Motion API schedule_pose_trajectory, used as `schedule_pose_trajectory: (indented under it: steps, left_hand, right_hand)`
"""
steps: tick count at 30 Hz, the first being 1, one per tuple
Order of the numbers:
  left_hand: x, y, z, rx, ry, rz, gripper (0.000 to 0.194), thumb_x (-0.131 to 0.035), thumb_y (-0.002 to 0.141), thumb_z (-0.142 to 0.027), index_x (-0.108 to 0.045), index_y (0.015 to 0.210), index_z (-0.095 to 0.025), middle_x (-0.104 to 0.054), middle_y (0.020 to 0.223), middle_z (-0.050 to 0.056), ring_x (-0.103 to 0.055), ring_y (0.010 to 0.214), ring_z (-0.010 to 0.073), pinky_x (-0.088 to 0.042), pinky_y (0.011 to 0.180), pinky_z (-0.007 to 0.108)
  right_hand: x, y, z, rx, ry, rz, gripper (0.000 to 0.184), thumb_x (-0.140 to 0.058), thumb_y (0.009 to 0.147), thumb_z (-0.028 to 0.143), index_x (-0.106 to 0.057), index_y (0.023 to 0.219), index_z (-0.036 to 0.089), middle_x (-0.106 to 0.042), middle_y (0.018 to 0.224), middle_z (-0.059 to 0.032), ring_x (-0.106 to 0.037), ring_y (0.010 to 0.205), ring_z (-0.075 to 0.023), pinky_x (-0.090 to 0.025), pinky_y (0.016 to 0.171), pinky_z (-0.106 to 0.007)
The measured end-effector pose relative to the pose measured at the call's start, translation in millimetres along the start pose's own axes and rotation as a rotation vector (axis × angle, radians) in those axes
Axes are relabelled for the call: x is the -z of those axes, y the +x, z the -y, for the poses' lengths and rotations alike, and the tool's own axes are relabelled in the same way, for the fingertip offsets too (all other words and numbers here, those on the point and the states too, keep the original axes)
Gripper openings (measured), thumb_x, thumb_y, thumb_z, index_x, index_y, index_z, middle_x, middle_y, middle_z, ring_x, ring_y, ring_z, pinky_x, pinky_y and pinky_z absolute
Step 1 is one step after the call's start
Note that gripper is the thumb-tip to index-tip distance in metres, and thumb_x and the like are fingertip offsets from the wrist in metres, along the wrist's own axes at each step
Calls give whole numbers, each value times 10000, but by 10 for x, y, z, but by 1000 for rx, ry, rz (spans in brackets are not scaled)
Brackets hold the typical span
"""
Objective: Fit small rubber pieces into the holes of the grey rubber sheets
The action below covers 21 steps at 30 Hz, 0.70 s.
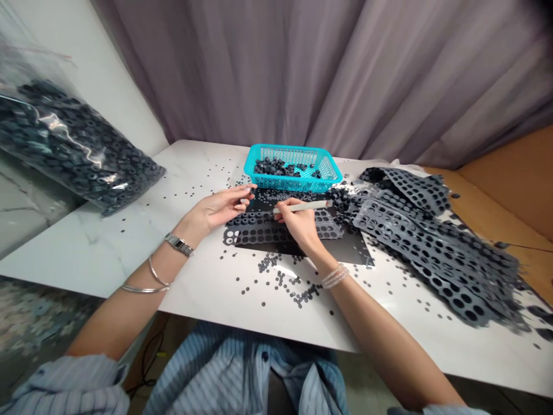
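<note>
Right grip is clenched on a white stick over the holed rubber sheet, center of frame; left grip is held open beside it. Stick's best kept low and steady, imo.

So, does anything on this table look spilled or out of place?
Yes: many small dark discs lie loose on the white marble tabletop, outside the teal plastic basket, which holds similar pieces. They look spilled, spread around with no order.
</note>
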<state>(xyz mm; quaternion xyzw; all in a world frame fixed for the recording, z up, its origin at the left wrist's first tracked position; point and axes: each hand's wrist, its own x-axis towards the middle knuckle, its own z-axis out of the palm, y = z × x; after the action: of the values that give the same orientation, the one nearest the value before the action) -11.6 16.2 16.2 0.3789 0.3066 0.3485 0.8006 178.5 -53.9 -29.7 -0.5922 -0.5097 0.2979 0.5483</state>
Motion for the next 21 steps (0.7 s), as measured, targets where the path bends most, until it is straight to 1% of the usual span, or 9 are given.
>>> schedule_pose_trajectory:
  steps: [4,8,10,13,15,16,18,20,21]
  left_hand:
    - [-28,-9,26,25,-22,-17,73,-628,844,-54,-689,859,-90,-632,840,83,-541,661,61,-438,510,133]
    - [-54,-25,53,16,-21,-80,61,-621,856,-81,-680,848,-91,-661,923,126,-610,771,92,-505,630,151]
    - [-72,-40,54,13,-26,-81,63,-616,828,-54,-668,840,-89,-663,968,148,-637,847,124,-527,701,179]
    - [-90,-50,46,-6,-42,-53,201,-553,715,25,-643,834,-109,-651,965,138,-644,924,172,-539,776,245]
    - [-89,-37,46,-42,49,-64,216,-532,665,-6,-626,814,-131,-629,878,111,-634,860,172,-533,719,271]
    - [-84,-23,53,-64,126,-81,179,-537,673,-43,-619,798,-140,-604,811,92,-615,789,161,-515,656,270]
    - [-72,9,83,-98,287,-116,66,-564,727,-138,-615,766,-153,-525,682,43,-530,632,128,-437,532,252]
    - [-60,36,134,-110,374,-139,65,-616,757,-217,-633,742,-156,-448,604,-3,-426,543,103,-353,478,239]
    - [-56,44,163,-120,416,-148,77,-653,748,-233,-648,733,-157,-437,589,-13,-404,536,100,-338,484,239]
  right_hand:
    - [-12,-9,-23,2,19,10,223,-550,805,374,-633,692,200,-684,630,-18,-661,628,-179,-518,624,-283]
    - [-17,-6,-3,-34,54,22,209,-561,794,370,-630,703,194,-681,630,-20,-662,620,-175,-526,613,-278]
    - [-17,0,18,-50,80,27,195,-563,789,360,-630,712,193,-680,630,-18,-661,616,-170,-531,611,-272]
    - [-26,11,33,-58,107,48,184,-562,788,342,-612,694,192,-679,632,-19,-660,612,-161,-535,614,-263]
    - [-38,18,23,-43,83,73,192,-561,796,347,-603,689,194,-685,644,-21,-661,614,-158,-533,614,-260]
    - [-44,20,15,-30,55,90,200,-561,802,354,-603,689,194,-688,648,-21,-661,615,-158,-530,614,-259]
    - [-56,20,2,1,-10,123,216,-559,815,367,-613,698,193,-689,643,-19,-658,615,-158,-522,615,-260]
    - [-63,13,4,31,-60,143,227,-555,826,363,-619,694,190,-684,627,-19,-651,608,-158,-511,615,-258]
    - [-64,8,12,45,-76,148,228,-554,828,355,-619,687,188,-680,619,-19,-647,602,-157,-504,612,-256]
